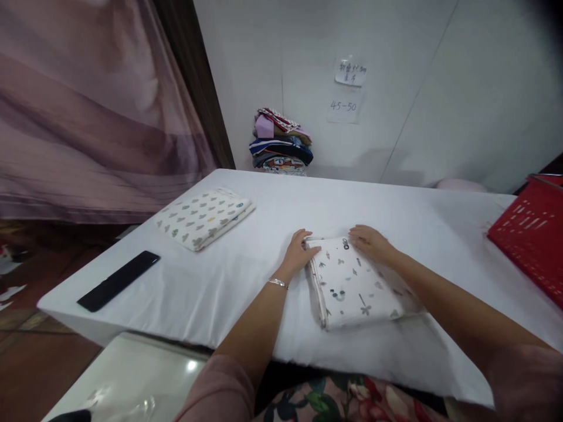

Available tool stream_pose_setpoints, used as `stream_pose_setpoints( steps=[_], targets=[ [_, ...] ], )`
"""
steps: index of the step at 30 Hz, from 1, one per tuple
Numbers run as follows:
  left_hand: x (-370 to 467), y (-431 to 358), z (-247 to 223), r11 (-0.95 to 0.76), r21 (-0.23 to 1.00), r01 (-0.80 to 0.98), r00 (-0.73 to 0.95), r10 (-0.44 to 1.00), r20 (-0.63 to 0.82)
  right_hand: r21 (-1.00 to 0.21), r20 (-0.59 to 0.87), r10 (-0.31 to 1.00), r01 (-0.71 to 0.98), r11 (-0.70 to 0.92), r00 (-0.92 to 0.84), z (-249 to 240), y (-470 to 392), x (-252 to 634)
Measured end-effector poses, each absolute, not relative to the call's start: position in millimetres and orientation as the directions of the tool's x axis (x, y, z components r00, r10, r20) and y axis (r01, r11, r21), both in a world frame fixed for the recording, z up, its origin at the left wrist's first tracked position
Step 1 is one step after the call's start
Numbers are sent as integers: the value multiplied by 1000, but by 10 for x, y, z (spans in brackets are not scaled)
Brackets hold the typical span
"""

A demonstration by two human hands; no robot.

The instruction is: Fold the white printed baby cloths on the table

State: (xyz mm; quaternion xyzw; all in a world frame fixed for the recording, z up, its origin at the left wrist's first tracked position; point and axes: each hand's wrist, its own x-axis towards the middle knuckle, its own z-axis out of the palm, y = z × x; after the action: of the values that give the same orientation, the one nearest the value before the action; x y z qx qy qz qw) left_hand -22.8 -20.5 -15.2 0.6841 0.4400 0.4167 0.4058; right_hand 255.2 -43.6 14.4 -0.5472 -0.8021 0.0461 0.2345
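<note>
A folded white cloth [352,281] printed with small grey leaves and marks lies on the white-covered table in front of me. At its far left corner is my left hand [299,253], thumb on top and fingers round the edge. My right hand [372,241] is closed over the far edge, its fingers bent against the fabric; its thumb is hidden. Stacked layers show along the cloth's left side. Farther left lies a second folded cloth [204,215], white with a grey cloud-like print, apart from both hands.
A black flat object [118,281] rests near the table's left edge. On the right stands a red plastic basket [530,234]. A pile of folded fabrics [281,143] is against the wall behind the table [264,199]. Paper notes [350,73] hang there. A pink curtain [101,105] hangs at left.
</note>
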Motion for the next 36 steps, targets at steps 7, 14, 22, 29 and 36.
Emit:
stream_pose_setpoints(
  steps=[7,14,22,29,36],
  targets=[
    [-286,-192,-131,-271,950,152,302,928,217,-436,274,877,762,479,-394,121,-307,1876],
    [-272,-146,-142,1,1000,10,246,969,-4,-523,282,869,695,494,-405,84,-282,1599],
    [-269,-164,-92,24,1000,6,211,977,-25,-611,304,878,632,477,-369,125,-255,1472],
    [-263,-170,-86,55,998,-27,209,977,-48,-599,240,931,713,364,-274,145,-268,1351],
    [-266,-172,-101,11,1000,-11,223,975,-8,-540,240,920,745,392,-310,124,-257,1343]
  ],
)
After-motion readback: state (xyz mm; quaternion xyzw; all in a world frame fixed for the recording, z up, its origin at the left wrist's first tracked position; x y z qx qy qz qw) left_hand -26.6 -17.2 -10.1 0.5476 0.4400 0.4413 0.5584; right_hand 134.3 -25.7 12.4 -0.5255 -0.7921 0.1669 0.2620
